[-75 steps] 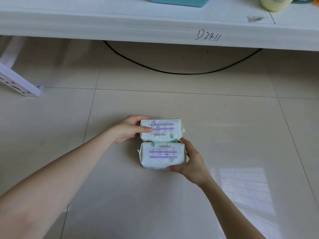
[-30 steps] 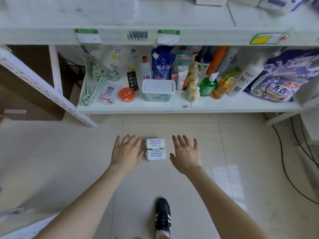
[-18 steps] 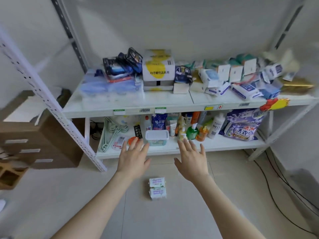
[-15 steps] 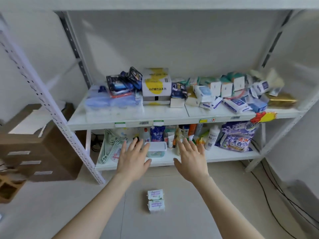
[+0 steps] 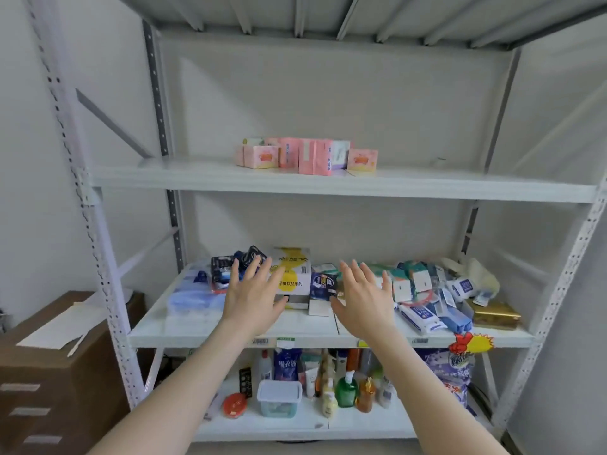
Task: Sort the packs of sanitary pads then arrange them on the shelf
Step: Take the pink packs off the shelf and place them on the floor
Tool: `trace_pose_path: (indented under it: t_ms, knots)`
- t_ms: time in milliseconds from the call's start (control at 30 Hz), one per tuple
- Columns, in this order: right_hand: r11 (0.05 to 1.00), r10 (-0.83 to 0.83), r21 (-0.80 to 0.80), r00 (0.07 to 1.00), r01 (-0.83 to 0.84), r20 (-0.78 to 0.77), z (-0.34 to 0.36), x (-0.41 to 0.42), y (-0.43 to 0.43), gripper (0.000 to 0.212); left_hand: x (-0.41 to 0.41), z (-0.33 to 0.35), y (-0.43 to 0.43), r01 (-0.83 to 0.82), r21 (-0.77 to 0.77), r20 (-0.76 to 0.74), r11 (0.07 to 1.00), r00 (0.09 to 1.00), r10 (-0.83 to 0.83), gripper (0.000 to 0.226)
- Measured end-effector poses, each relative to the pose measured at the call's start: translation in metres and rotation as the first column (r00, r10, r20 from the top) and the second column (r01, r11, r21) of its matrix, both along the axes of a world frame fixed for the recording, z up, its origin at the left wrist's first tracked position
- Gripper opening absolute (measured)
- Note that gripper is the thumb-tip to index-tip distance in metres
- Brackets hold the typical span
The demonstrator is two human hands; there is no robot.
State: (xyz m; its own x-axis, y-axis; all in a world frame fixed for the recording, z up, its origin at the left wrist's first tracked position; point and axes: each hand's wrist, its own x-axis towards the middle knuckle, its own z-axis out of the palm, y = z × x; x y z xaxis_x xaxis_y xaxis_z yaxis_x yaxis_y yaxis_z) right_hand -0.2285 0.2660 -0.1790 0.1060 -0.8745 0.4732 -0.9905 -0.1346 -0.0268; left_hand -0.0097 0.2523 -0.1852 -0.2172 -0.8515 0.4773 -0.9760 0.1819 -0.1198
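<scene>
Both hands were raised at lower centre of the frame, before the cluttered middle shelf (image 5: pixel 170 326). The left hand (image 5: pixel 253 300) and right hand (image 5: pixel 364 300) were empty, fingers straight and spread, probably readied to reach for stock. Pink packs of sanitary pads (image 5: pixel 305 156) stood grouped on the upper shelf (image 5: pixel 164 182), centre frame, apparently sorted by kind.

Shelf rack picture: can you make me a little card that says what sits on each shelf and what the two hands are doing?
Top shelf: white metal board with a row of pink pad packs
Middle shelf: white board crowded with blue-and-white packets and a yellow-and-white carton
Bottom shelf: green pump bottle, amber bottle, clear lidded plastic tub
Left hand: open, fingers spread, holding nothing
Right hand: open, holding nothing
Beside rack: brown cardboard box
</scene>
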Motion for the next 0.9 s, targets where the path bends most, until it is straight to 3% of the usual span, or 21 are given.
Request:
trace_pose_path:
  t_ms: [500,900]
  knots:
    - [0.968,0.064,-0.247,0.996,-0.048,0.056,0.115,-0.028,-0.081,0.073,-0.009,0.118,-0.080,-0.032,-0.237,-0.042,0.971,0.999,0.023,0.068]
    - [0.939,0.202,-0.326,0.938,-0.104,0.281,0.158,-0.034,-0.200,0.075,0.025,0.193,-0.214,0.025,-0.261,-0.214,0.965,0.973,-0.083,0.068]
